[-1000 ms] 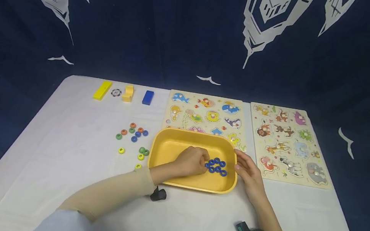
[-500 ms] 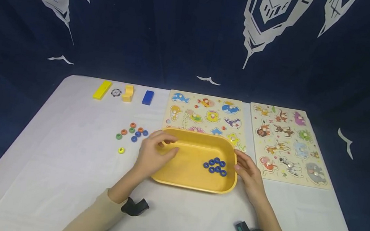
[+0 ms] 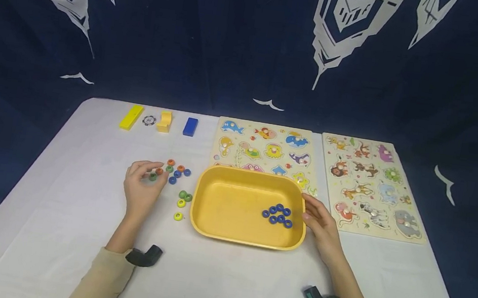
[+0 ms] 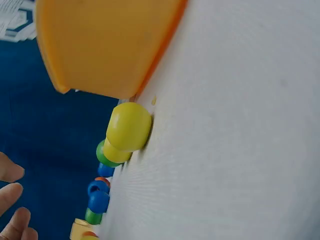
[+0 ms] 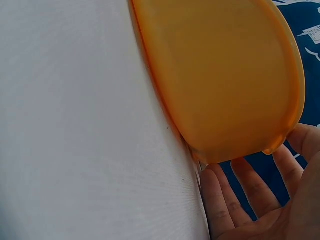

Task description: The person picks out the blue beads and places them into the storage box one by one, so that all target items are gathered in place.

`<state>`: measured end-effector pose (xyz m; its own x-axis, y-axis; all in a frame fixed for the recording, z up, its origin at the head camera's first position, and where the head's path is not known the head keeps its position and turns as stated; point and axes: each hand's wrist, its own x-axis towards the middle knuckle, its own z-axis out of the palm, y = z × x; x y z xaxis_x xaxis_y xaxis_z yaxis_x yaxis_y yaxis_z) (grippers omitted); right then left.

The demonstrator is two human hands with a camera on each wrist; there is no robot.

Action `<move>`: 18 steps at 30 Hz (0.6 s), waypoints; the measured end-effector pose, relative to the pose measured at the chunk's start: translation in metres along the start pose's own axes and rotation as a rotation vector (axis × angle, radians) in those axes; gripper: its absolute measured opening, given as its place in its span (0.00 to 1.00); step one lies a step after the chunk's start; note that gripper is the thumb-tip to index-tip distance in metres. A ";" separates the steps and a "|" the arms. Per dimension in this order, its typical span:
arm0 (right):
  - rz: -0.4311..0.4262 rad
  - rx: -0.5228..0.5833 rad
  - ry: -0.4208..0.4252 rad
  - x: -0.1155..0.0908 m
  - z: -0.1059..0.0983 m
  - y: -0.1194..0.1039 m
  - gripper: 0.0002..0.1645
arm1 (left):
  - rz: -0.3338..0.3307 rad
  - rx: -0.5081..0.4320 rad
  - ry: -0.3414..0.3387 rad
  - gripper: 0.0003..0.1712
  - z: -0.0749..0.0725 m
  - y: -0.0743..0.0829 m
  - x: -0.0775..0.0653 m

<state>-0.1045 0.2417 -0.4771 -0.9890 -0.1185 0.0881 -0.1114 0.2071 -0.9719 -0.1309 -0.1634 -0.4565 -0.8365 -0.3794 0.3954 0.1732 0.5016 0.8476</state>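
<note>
Touching the right end of the tray (image 3: 226,212), the right hand (image 3: 323,229) seems to serve as a support, so that the tray does not slide on the desk (image 3: 53,235). Its fingers are apart and only lie against the outer wall and rim; they do not wrap around it. Inside the tray, the blue beads (image 3: 281,219) lie together at the right, perhaps to leave room at the left. Loose beads (image 3: 173,180) of orange, green and blue lie on the desk left of the tray; the green pair (image 3: 182,194) and the yellow pair (image 3: 178,216) are close to its left wall, probably placed for a short reach.

The left hand (image 3: 143,189) is over the left edge of the loose beads, with thumb and fingers curved but well separated, and I see nothing held in it. Its forearm comes from the near left, almost straight forward, while the right forearm slants inward from the near right.
</note>
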 end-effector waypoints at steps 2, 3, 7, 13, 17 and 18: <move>0.000 0.001 -0.002 0.000 0.000 0.000 0.25 | -0.024 0.021 -0.008 0.12 0.000 -0.007 0.001; 0.002 0.002 -0.002 0.000 0.000 -0.001 0.25 | -0.037 0.038 -0.019 0.12 0.000 -0.010 0.000; 0.009 0.001 0.002 0.000 0.001 -0.002 0.25 | -0.088 0.125 -0.079 0.13 0.004 -0.024 -0.001; 0.005 -0.008 0.003 0.000 0.001 -0.003 0.25 | -0.071 0.279 -0.161 0.15 0.009 -0.034 -0.005; -0.004 -0.010 0.001 0.000 0.001 -0.002 0.25 | -0.035 0.337 -0.176 0.16 0.011 -0.034 -0.006; -0.005 -0.011 0.002 0.000 0.001 -0.001 0.25 | -0.026 0.344 -0.177 0.16 0.011 -0.033 -0.006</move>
<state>-0.1044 0.2409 -0.4761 -0.9886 -0.1180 0.0938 -0.1179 0.2170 -0.9690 -0.1377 -0.1696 -0.4908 -0.9201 -0.2710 0.2827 -0.0091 0.7365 0.6764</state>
